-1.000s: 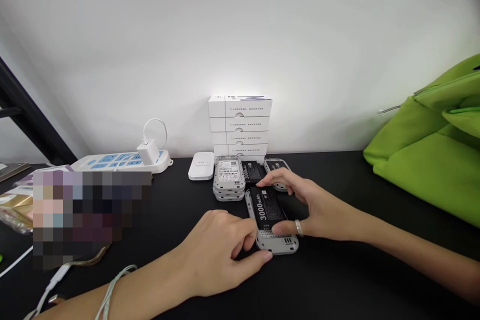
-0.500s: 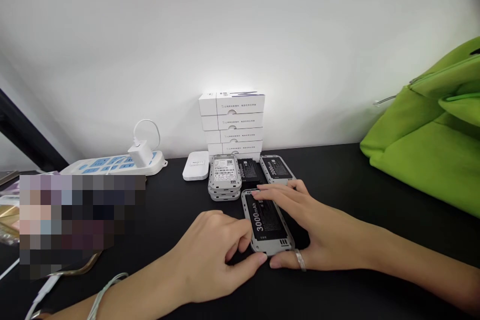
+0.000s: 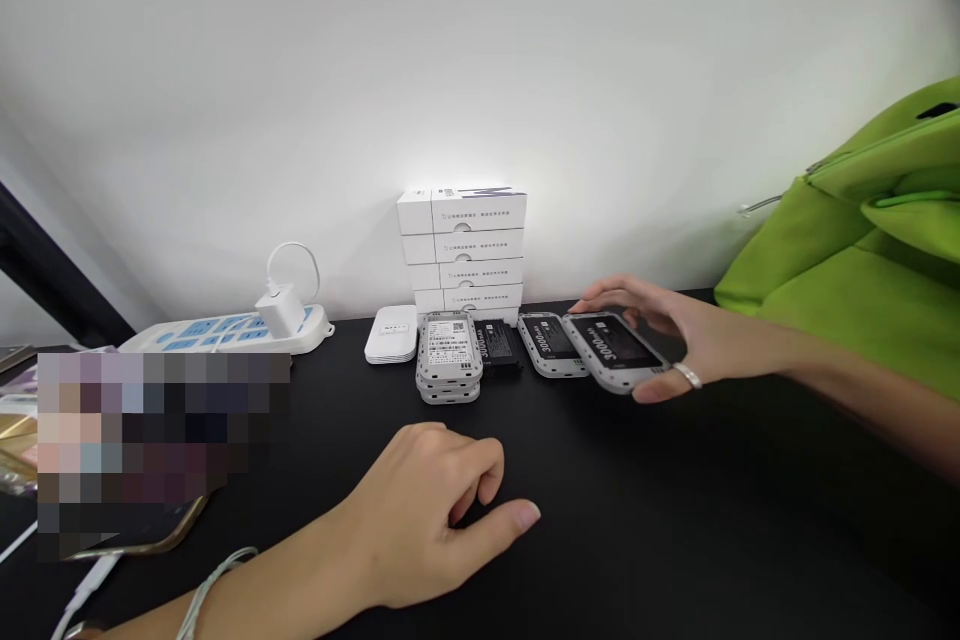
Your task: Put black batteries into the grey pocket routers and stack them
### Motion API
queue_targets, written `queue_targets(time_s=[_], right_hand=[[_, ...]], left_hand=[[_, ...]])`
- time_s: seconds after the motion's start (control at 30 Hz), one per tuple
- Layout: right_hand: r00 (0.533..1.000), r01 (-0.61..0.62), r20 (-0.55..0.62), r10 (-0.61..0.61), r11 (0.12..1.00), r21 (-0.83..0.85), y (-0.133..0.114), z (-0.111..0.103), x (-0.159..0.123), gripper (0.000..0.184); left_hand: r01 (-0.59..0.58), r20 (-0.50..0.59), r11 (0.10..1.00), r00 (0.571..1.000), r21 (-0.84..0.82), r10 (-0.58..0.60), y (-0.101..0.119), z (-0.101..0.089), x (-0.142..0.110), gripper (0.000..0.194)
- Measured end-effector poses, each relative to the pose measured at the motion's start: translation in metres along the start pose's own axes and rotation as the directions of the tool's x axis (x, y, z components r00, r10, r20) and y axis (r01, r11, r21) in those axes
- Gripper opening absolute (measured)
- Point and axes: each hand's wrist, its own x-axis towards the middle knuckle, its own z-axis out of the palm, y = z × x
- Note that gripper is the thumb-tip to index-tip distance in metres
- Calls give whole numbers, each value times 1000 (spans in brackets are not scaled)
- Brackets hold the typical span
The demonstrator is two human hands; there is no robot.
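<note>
My right hand grips a light grey device with a black 3000mAh battery by its edges, thumb at the near end and fingers at the far side. It is tilted beside a similar battery-fitted device, which lies on the black table. My left hand rests on the table with fingers curled and the thumb apart, holding nothing. Beyond it is a stack of grey devices with a white label on the top one. Loose black batteries lie right beside that stack.
White boxes are stacked against the wall, with thin white covers to their left. A power strip holds a white charger. A green bag stands at right. A phone lies at front left, partly blurred out.
My right hand has lifted the battery-fitted device from beside my left hand and carried it right and back, next to the other one. My left hand has stayed in place.
</note>
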Motion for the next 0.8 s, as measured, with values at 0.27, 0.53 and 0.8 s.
queue_targets(time_s=[0.27,0.53,0.8], right_hand=[[998,-45,-36,47,997,57,40,6,5,65],[961,-47,-275,38,999,-27,16,20,9,50],[940,153,-323,-108,981,117,-59,87,46,22]], left_hand=[[4,12,1000,1000,13,-4,1,0,1,34],[18,14,1000,1000,9,-18,2,-1,0,35],[20,2,1000,1000,16,-20,2,-1,0,34]])
